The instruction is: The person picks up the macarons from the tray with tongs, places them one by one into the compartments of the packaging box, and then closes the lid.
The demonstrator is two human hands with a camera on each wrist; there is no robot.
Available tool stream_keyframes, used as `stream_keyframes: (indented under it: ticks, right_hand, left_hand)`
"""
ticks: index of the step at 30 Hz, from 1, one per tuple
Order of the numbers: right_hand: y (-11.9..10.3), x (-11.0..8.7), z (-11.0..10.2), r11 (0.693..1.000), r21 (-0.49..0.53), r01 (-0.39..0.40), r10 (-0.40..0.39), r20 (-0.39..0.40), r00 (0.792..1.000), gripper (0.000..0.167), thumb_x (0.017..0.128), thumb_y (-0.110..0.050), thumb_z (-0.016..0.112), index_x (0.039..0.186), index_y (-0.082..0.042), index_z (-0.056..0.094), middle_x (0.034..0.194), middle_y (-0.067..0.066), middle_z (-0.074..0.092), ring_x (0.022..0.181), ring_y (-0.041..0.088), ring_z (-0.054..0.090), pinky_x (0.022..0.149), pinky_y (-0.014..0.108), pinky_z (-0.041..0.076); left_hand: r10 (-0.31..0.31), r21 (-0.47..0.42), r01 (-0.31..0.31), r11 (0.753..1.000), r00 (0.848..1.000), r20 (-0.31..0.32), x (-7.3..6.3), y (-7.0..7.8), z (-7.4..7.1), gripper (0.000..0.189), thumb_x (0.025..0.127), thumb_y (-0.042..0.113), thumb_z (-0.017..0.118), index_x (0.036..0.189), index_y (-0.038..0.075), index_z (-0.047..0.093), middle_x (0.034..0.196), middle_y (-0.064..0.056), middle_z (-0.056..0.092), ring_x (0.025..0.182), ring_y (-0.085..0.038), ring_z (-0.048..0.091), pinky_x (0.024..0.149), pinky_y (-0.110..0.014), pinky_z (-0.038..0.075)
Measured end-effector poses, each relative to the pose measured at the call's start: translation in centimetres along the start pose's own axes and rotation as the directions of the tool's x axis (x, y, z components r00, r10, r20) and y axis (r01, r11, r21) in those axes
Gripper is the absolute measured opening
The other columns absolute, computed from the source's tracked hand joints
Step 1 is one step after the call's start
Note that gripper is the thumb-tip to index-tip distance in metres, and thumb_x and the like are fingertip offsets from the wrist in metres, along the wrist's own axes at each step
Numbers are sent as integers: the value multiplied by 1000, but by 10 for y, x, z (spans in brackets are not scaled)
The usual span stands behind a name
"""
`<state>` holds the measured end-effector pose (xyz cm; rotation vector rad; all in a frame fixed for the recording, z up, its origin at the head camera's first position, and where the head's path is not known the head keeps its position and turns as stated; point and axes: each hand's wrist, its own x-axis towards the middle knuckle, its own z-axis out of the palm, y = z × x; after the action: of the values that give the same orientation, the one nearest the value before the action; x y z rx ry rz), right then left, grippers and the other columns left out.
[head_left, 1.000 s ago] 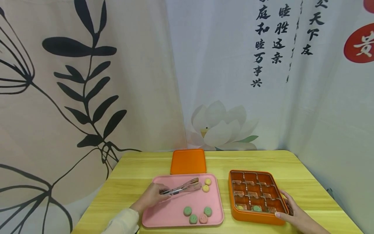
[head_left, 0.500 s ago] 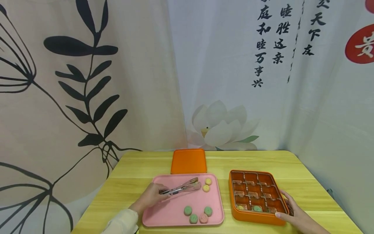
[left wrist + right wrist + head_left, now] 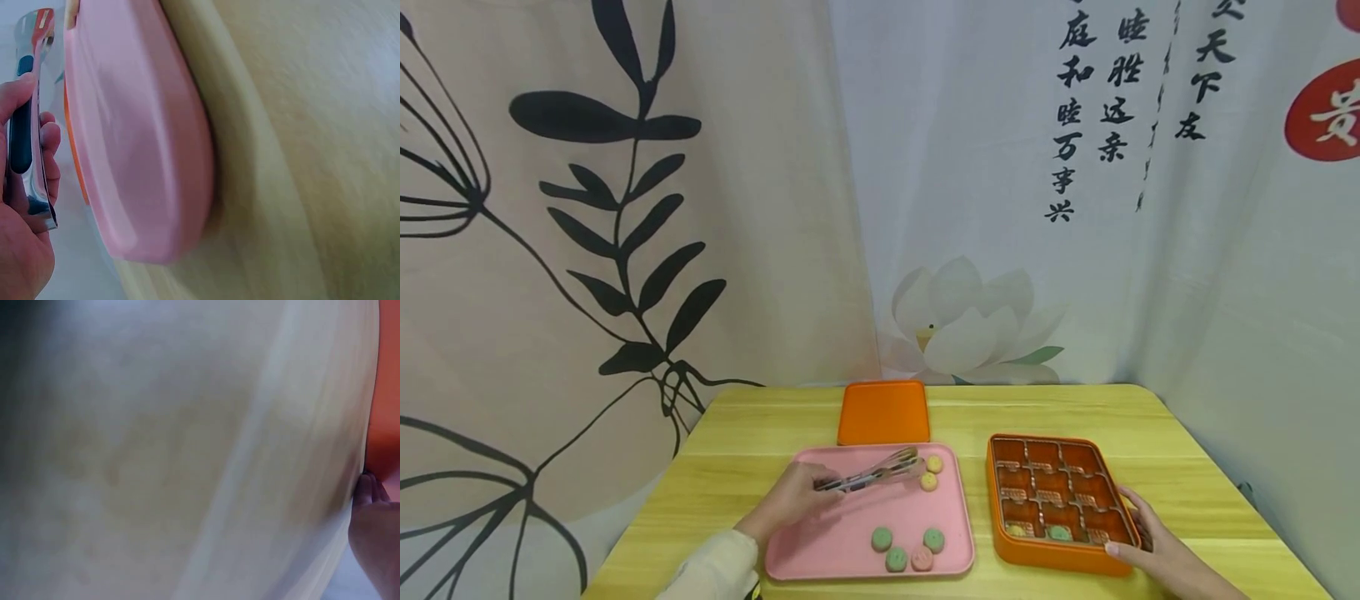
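My left hand grips metal tongs over the pink tray. The tong tips lie just left of two small yellow round cakes; whether they touch cannot be told. In the left wrist view, thumb and fingers close around the dark grip panel of the tongs. Lower on the tray are several green cakes and a pink one. At the right, my right hand holds the near right corner of an orange box, thumb on its front rim. A yellow and a green cake sit in its front compartments.
An orange lid lies flat behind the pink tray on the wooden table. A clear divided insert fills the orange box. Behind the table hangs a printed curtain.
My left hand has shifted slightly up and right, bringing the tong tips closer to the yellow cakes. The right hand and the box stay where they were.
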<state>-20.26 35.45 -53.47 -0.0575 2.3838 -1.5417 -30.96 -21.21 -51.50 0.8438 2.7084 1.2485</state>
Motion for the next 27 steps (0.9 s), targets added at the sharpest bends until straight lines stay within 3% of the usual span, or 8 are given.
stream_keyframes:
  ticks: [10, 18, 27]
  right_hand:
    - [1, 1, 0, 1000, 12, 18, -18, 11, 1000, 87, 102, -23, 54, 154, 0, -13, 140, 45, 23, 117, 46, 51, 89, 55, 49]
    - [1, 0, -1, 1000, -18, 2, -2, -17, 1000, 88, 101, -24, 56, 154, 0, -10, 140, 44, 25, 117, 46, 50, 89, 56, 48]
    - [4, 2, -2, 1000, 5, 3, -3, -2, 1000, 87, 103, -25, 53, 154, -2, -12, 144, 46, 17, 121, 51, 45, 89, 58, 47]
  left_hand:
    - [47, 29, -47, 998, 999, 2, 9, 20, 4, 13, 86, 22, 78, 97, 16, 79, 86, 11, 73, 69, -3, 57, 63, -23, 50]
    - [84, 51, -85, 995, 996, 29, 25, 41, 14, 5, 86, 22, 78, 90, 19, 77, 83, 14, 68, 68, -3, 53, 62, -23, 45]
    - [74, -28, -72, 997, 994, 81, 46, 66, 33, 5, 87, 22, 77, 89, 17, 76, 72, 12, 63, 62, -4, 47, 55, -21, 39]
